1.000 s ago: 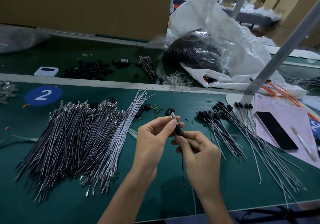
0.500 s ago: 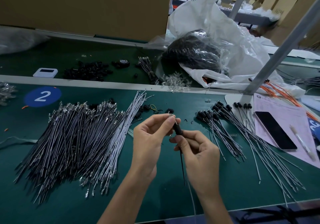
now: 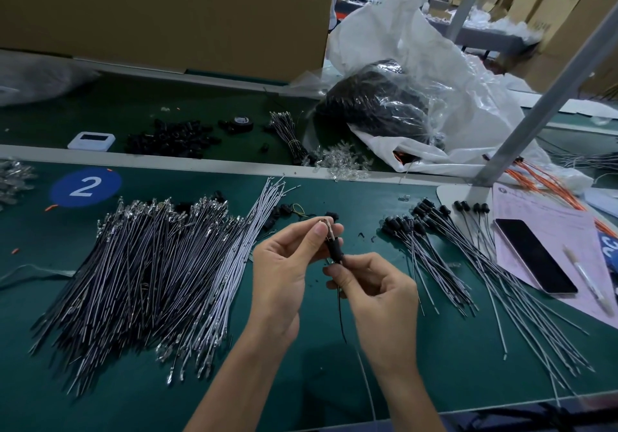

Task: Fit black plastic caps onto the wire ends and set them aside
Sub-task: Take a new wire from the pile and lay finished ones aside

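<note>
1. The black cap [image 3: 335, 251] sits on a thin wire [image 3: 341, 314], held in the air over the middle of the green bench mat [image 3: 434, 364], between the two hands.
2. The left hand [image 3: 284, 264] pinches the wire's metal tip just above the cap with thumb and forefinger, its other fingers curled behind. The right hand [image 3: 378, 284] pinches the cap's lower end, and the wire hangs down from it.
3. A thick pile of uncapped wires [image 3: 140, 271] lies on the mat to the left. The capped wires [image 3: 451, 264] fan out to the right.
4. A pink sheet [image 3: 551, 224] at the right edge bears a phone [image 3: 535, 256] and a pen [image 3: 588, 281].
5. Beyond a pale strip, a darker belt carries a heap of loose caps [image 3: 170, 137] and a tape roll [image 3: 240, 123].
6. A white plastic bag [image 3: 418, 64] slumps open there, with a dark bundle [image 3: 378, 104] in clear film inside it.
7. Cardboard boxes [image 3: 167, 13] wall the back, and a grey post [image 3: 551, 97] slants up at the right.
</note>
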Tool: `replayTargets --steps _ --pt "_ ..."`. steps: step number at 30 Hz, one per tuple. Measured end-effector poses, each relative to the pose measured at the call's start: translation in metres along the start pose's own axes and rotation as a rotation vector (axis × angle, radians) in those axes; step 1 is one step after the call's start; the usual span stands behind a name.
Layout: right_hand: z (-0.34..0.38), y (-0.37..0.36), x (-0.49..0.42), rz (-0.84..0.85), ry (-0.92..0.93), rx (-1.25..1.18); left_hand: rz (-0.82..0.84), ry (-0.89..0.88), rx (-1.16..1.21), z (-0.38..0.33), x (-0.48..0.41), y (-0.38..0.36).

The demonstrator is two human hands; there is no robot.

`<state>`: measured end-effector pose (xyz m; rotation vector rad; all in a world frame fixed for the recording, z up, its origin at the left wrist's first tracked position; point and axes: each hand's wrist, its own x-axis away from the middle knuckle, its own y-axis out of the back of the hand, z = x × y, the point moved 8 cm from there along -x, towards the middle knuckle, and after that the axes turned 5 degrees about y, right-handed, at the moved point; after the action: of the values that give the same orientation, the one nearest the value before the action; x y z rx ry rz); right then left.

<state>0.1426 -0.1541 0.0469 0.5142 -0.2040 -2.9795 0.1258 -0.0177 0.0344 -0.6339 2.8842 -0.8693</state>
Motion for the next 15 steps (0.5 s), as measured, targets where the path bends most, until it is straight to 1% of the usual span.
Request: replayTargets --steps 5,10,15 --pt "0.0009 0.0002 0.002 0.024 0.009 0.009 0.029 -0.014 -0.017 -0.0029 0.0002 0.0004" --pt "0.0016 0.0018 0.0016 0.025 0.006 -0.002 0.062 0.028 0.042 -0.0006 0.0008 -0.0018" --pt "0.0032 0.0019 0.0015 0.056 0.014 -0.005 0.068 0.029 0.064 -0.001 0.0011 -0.0011"
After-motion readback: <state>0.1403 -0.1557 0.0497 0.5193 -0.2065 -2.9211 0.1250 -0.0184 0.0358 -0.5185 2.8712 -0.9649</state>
